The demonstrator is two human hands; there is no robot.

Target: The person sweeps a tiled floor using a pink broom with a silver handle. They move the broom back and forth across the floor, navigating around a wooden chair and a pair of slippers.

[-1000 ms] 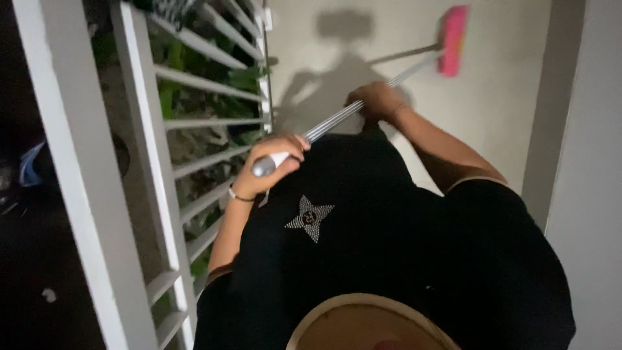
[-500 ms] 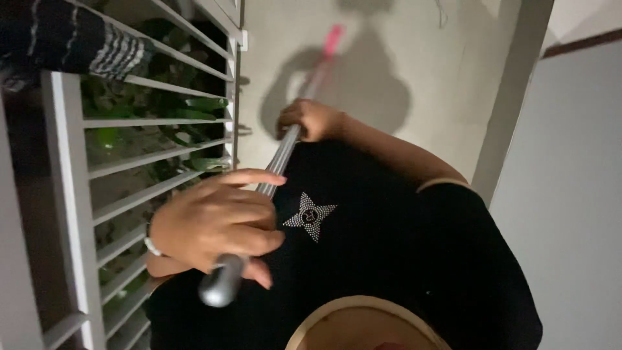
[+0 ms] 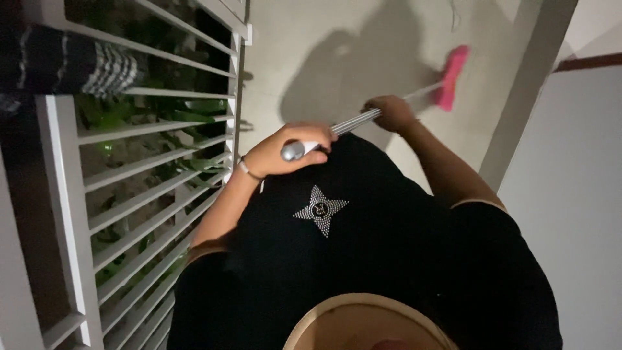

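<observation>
Two hands held a broom over the pale concrete floor (image 3: 337, 39), beside the white railing (image 3: 162, 165). Its metal handle (image 3: 353, 121) ran to the pink broom head (image 3: 450, 78) on the floor. Left hand (image 3: 285, 150) wrapped the handle's end, right hand (image 3: 389, 111) clenched mid-shaft. A wide swing risked knocking the railing.

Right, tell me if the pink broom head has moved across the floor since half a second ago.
Yes. The pink broom head has swung right, away from the white metal railing and toward the grey door frame.
</observation>
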